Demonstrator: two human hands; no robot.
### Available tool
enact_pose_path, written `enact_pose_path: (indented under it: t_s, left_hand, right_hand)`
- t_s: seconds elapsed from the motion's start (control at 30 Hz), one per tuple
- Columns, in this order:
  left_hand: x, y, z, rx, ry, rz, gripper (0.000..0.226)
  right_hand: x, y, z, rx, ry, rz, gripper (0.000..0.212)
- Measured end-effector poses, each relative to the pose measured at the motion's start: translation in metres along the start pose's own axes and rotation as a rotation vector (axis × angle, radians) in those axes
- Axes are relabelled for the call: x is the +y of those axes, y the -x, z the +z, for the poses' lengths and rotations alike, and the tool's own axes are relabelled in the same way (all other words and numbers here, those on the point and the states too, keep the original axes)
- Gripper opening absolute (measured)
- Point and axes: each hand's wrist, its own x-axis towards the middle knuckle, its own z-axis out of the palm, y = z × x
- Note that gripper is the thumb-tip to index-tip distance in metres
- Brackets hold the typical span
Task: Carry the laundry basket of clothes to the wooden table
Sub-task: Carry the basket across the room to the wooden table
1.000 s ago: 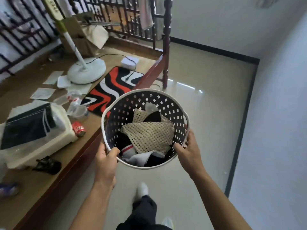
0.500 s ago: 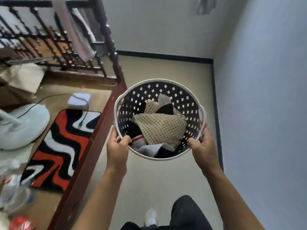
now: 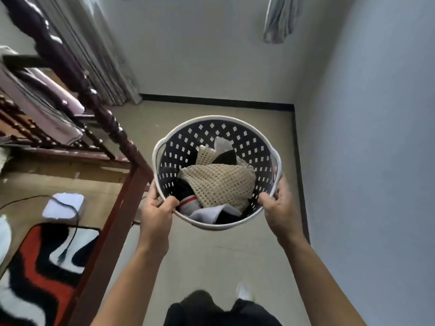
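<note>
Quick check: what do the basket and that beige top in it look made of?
Basket: looks like moulded plastic, white rim over a dark wall punched with even diamond holes, smooth and slightly glossy. Beige top: soft open-weave fabric, probably a knit or mesh; regular small holes show and it drapes in folds.

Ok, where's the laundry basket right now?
In the head view the laundry basket sits centre frame, held above the floor between the left hand and right hand, just right of the dark wooden post.

head-worn view, facing forward-down, close
</note>
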Motion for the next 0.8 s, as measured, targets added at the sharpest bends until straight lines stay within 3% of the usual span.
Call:
enact_pose_path:
  t_s: [0.13, 0.33, 0.8]
  left_hand:
    - [0.019, -0.076, 0.015, 0.115, 0.084, -0.015, 0.056]
    - [0.041, -0.228, 0.034, 0.217, 0.172, 0.007, 0.054]
    - [0.141, -0.579, 0.108, 0.131, 0.081, 0.094, 0.055]
  right_hand:
    - [-0.029, -0.1, 0.04, -0.108, 0.06, -0.037, 0.062]
    - [-0.061, -0.251, 0.117, -0.185, 0.114, -0.086, 0.06]
    - [-0.137, -0.571, 0.24, -0.132, 0.028, -0.103, 0.067]
